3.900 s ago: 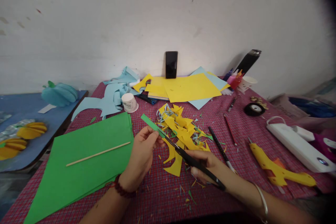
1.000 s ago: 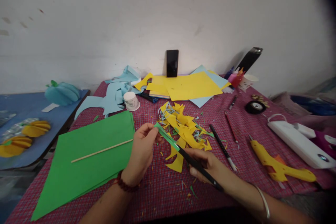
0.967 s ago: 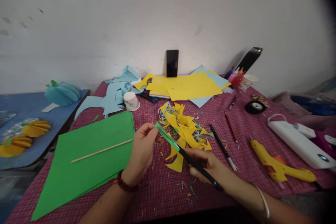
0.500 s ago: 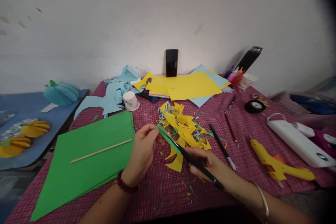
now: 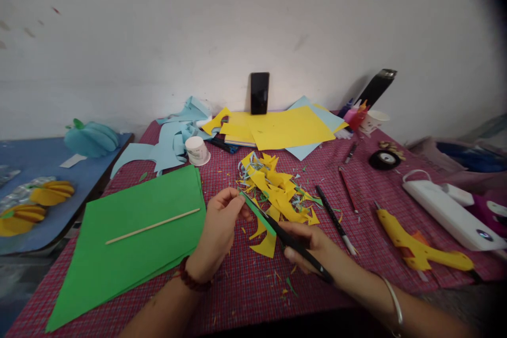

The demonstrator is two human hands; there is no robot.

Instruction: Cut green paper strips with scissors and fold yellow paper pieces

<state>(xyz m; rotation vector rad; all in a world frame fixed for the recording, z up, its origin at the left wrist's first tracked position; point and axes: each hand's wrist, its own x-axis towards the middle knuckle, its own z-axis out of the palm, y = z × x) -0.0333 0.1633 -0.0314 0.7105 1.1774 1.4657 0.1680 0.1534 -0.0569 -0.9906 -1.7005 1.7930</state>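
Note:
Between the thumb and fingers of my left hand [image 5: 224, 222] is one end of a narrow green paper strip [image 5: 266, 221]. My right hand [image 5: 311, 248] grips black scissors [image 5: 299, 249], their blades lying along the strip and pointing at my left fingertips. Just beyond the strip lies a pile of yellow paper scraps [image 5: 283, 195], mixed with thin blue and green bits. Left of my left hand, green paper sheets [image 5: 158, 259] are stacked on the checked tablecloth, with a wooden stick [image 5: 152, 227] across them.
Right of my hands lie a black pen [image 5: 330, 211], a red pencil [image 5: 348, 190], and a yellow glue gun [image 5: 420, 245]. At the back are a paper cup [image 5: 197, 151], yellow sheets [image 5: 293, 129] and a phone [image 5: 260, 93] against the wall. Paper pumpkins [image 5: 92, 140] rest on the blue table.
The scissor blades have moved along the strip, closer to my left fingertips. Both hands otherwise stay nearly in place, and the view has shifted slightly.

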